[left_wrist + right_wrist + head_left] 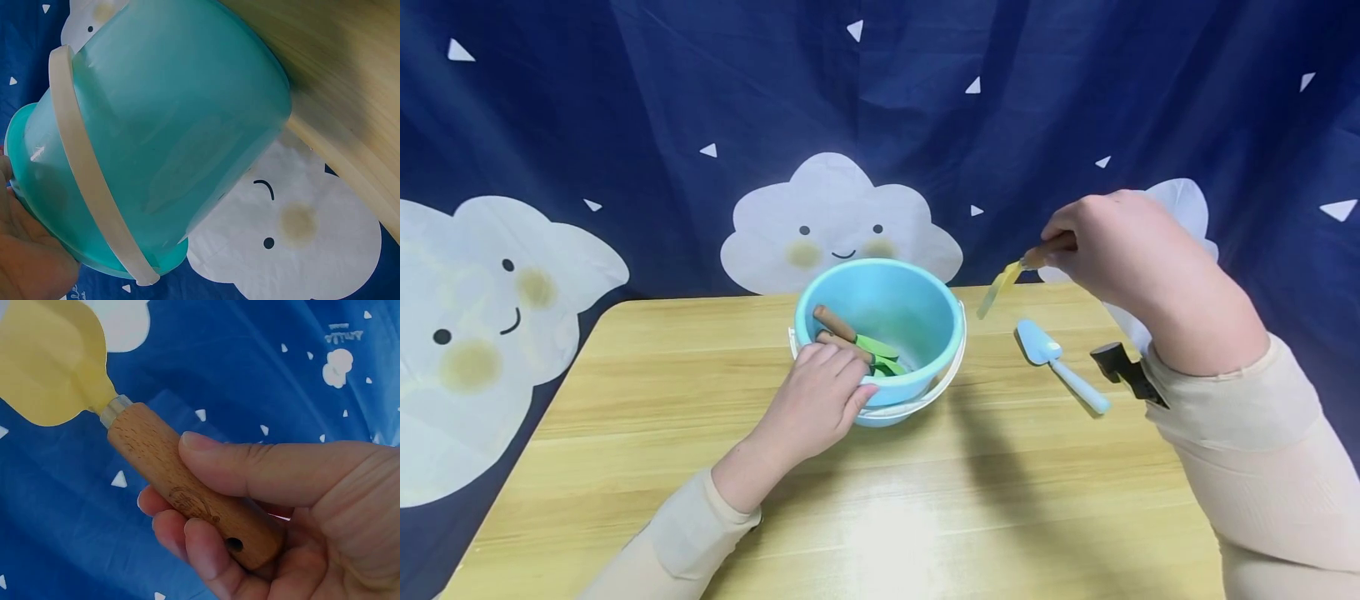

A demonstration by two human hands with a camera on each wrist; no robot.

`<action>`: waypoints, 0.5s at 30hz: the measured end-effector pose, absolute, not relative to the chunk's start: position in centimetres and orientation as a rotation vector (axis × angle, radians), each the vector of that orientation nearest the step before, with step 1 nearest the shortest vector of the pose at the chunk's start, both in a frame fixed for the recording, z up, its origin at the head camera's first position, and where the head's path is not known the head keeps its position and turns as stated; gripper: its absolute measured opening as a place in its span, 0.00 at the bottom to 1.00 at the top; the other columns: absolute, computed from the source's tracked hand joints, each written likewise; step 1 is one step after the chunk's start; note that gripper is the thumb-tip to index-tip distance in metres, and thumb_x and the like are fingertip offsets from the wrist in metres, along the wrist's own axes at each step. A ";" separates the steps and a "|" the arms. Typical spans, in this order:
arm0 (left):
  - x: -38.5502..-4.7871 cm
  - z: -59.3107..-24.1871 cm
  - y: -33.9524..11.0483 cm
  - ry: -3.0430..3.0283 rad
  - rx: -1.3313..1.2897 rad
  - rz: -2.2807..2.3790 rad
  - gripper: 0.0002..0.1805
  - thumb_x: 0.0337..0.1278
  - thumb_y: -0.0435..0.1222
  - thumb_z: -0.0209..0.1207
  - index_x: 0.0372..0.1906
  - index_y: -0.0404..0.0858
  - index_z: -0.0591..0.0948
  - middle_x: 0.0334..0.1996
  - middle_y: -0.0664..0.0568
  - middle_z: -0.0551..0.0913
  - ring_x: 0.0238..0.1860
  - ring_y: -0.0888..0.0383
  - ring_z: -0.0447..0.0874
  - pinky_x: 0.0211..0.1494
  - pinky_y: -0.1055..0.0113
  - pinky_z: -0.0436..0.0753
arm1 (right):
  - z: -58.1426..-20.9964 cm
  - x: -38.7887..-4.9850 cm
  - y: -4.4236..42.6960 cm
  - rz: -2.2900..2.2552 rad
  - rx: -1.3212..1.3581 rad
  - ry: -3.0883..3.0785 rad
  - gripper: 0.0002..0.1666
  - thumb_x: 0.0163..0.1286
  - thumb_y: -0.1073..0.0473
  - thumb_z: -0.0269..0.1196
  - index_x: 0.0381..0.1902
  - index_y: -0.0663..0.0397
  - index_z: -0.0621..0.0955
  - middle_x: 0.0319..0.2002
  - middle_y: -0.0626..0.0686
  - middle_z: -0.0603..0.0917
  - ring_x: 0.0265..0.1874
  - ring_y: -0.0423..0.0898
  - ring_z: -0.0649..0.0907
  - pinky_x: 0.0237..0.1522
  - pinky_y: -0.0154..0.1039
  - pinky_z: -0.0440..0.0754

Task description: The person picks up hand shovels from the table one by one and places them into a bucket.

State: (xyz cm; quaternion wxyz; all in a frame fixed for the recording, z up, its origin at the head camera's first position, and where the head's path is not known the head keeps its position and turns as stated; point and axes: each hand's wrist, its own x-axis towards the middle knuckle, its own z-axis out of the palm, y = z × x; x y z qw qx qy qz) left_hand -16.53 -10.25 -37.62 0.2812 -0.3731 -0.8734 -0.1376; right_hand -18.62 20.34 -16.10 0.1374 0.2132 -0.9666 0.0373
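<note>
A light blue bucket (917, 287) stands on the table, and my left hand (820, 400) grips its near left rim, fingers over the edge and thumb on the outside. Inside it lie green-bladed garden tools with wooden handles (835, 322), their blades partly hidden by the rim and hand. Up at the right, clear of the table, my right hand (1138, 267) holds a small yellow trowel (56, 362) by its wooden handle (165, 459). Thumb and curled fingers close around that handle, and the blade points down toward the bucket side. The bucket's white carrying handle (87, 169) hangs down along its outside.
A pale blue trowel (1078, 386) lies on the wooden table (662, 400), right of the bucket and below the right hand. Behind the table hangs a dark blue curtain (760, 75) with clouds and white triangles.
</note>
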 end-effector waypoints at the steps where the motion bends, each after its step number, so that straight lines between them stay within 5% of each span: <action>1: -16.5 -37.6 -10.2 -2.344 -0.999 -0.369 0.29 0.80 0.52 0.31 0.45 0.38 0.79 0.47 0.49 0.81 0.52 0.48 0.75 0.57 0.53 0.68 | -15.9 -18.5 20.1 0.113 0.620 -2.801 0.04 0.64 0.59 0.71 0.32 0.54 0.89 0.27 0.49 0.87 0.23 0.46 0.78 0.27 0.43 0.73; 15: -16.5 -37.5 -10.3 -2.335 -0.999 -0.368 0.30 0.80 0.53 0.31 0.45 0.38 0.79 0.46 0.49 0.81 0.52 0.47 0.75 0.56 0.52 0.68 | -14.7 -18.1 16.1 0.137 0.694 -2.802 0.03 0.64 0.61 0.71 0.36 0.49 0.90 0.32 0.47 0.89 0.25 0.47 0.79 0.29 0.44 0.73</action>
